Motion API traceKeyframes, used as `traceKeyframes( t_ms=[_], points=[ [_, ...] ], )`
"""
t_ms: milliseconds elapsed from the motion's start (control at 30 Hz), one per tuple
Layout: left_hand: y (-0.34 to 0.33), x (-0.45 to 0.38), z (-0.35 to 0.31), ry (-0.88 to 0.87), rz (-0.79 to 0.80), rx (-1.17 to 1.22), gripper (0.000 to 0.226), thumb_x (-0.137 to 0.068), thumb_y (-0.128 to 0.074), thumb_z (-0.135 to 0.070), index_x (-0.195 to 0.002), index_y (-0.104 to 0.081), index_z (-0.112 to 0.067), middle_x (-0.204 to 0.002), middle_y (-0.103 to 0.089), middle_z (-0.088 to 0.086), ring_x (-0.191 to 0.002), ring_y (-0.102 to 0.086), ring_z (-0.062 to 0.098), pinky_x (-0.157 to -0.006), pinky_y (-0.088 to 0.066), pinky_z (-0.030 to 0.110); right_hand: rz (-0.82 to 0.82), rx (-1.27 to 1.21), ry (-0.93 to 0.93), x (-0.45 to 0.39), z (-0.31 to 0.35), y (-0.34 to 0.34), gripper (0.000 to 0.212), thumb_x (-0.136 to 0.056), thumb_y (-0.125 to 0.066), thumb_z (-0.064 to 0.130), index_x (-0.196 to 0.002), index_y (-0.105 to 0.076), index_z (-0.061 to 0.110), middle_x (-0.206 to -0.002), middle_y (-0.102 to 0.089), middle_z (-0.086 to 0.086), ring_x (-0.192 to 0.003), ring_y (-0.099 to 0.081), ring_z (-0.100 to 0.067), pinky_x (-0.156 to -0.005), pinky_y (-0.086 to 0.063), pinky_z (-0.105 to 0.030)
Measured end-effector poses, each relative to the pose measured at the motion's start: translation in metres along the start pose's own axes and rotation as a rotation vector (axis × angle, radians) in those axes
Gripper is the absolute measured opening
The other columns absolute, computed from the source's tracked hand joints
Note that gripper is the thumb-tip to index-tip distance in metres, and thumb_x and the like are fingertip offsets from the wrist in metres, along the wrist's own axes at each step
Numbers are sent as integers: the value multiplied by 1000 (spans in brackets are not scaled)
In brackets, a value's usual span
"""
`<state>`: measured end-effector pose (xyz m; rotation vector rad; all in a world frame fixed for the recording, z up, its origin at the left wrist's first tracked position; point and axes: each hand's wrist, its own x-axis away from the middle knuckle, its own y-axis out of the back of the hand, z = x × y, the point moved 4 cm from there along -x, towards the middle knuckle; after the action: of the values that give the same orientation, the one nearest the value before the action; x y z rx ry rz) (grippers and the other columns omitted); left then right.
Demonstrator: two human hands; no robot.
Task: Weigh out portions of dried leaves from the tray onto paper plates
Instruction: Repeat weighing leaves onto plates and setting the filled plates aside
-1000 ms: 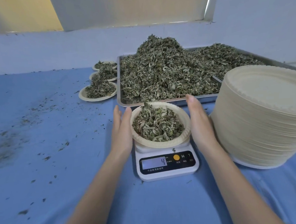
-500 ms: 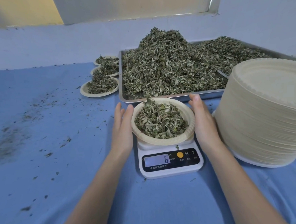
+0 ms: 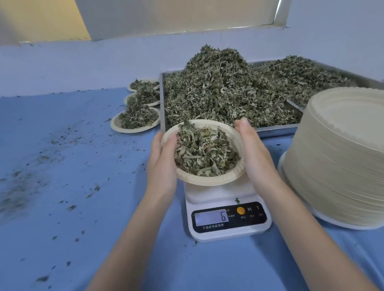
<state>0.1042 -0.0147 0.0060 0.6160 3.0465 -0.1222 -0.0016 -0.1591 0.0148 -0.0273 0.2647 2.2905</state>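
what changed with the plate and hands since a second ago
Both hands, flat beside the filled plate a second ago, now grip it: left hand with thumb over the rim, right hand cupping the other side. The plate is bent and tilted, apparently lifting off the scale. The display went from 4 to 6. The tray, plate stack and three filled plates stayed put.

The scale (image 3: pixel 228 217) display reads "6"; its buttons read "M", "T".

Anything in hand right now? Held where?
Yes: both hands hold one paper plate of leaves by its rim, left hand on the left edge, right hand on the right edge, above the scale.
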Motion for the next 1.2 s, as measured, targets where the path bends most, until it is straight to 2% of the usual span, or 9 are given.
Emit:
traceKeyframes(
  t_ms=[100, 200, 267, 433, 500, 600, 800, 900, 1200],
  points=[
    [20, -15, -18, -31, -84, -27, 45, -98, -44, -40, -142, -38, -32, -125, -41, -21, -112, -39, -1, -88, -31, 19, 66, 19, 31, -9, 19, -20, 55, -91, -22, 70, -137, -40, 46, -119, -38, 31, -114, -32, 6, -93, -21, -27],
    [51, -34, -30, -24, -173, 4, 39, -99, -43, -30, -137, -44, -28, -136, -49, -8, -121, -50, 13, -103, -41, 39, 166, 30, 46, -22, 39, -53, 57, -91, -22, 69, -138, -40, 43, -131, -42, 25, -117, -34, 3, -94, -22, -29],
    [76, -50, -32, 13, -239, 32, 37, -99, -41, -22, -135, -47, -25, -133, -54, 1, -119, -54, 21, -102, -43, 47, 236, 36, 24, -31, 48, -81, 59, -92, -21, 68, -140, -40, 38, -142, -41, 17, -127, -37, -5, -98, -25, -32],
    [130, -75, -16, 77, -328, -16, 38, -99, -39, -20, -135, -48, -17, -135, -52, 7, -120, -53, 26, -101, -43, 50, 347, 182, 18, -37, 45, -150, 58, -97, -20, 58, -141, -40, 25, -145, -42, 4, -133, -38, -15, -95, -26, -29],
    [141, -80, -5, 83, -330, -59, 37, -99, -40, -21, -135, -49, -14, -135, -53, 9, -121, -53, 25, -103, -42, 48, 314, 224, 72, -35, 40, -171, 56, -99, -24, 52, -141, -39, 18, -146, -41, -1, -132, -37, -16, -102, -29, -31],
    [154, -87, 12, 121, -353, -46, 36, -99, -43, -21, -133, -52, -15, -132, -56, 6, -119, -54, 23, -104, -42, 46, 206, 236, 130, -31, 33, -192, 57, -100, -31, 43, -148, -27, 10, -153, -27, -4, -141, -23, -17, -113, -18, -30],
    [161, -99, 35, 152, -343, -132, 30, -99, -39, -17, -122, -57, -14, -125, -60, 9, -112, -57, 26, -100, -44, 45, 152, 271, 99, -24, 13, -211, 59, -100, -34, 38, -147, -24, 4, -152, -30, -11, -141, -21, -22, -115, -17, -34],
    [152, -107, 33, 117, -341, -280, 38, -101, -32, -18, -137, -47, -17, -135, -50, 1, -124, -47, 21, -105, -37, 36, 150, 268, -14, -33, 3, -212, 62, -100, -31, 42, -149, -18, 6, -155, -24, -10, -143, -19, -22, -116, -16, -35],
    [134, -104, 17, -51, -366, -737, 43, -101, -33, -14, -141, -35, 4, -145, -38, 21, -138, -27, 31, -112, -13, 35, 114, 264, -12, -30, 10, -201, 59, -100, -33, 42, -148, -21, 10, -153, -28, -7, -140, -24, -22, -113, -20, -36]
  ],
)
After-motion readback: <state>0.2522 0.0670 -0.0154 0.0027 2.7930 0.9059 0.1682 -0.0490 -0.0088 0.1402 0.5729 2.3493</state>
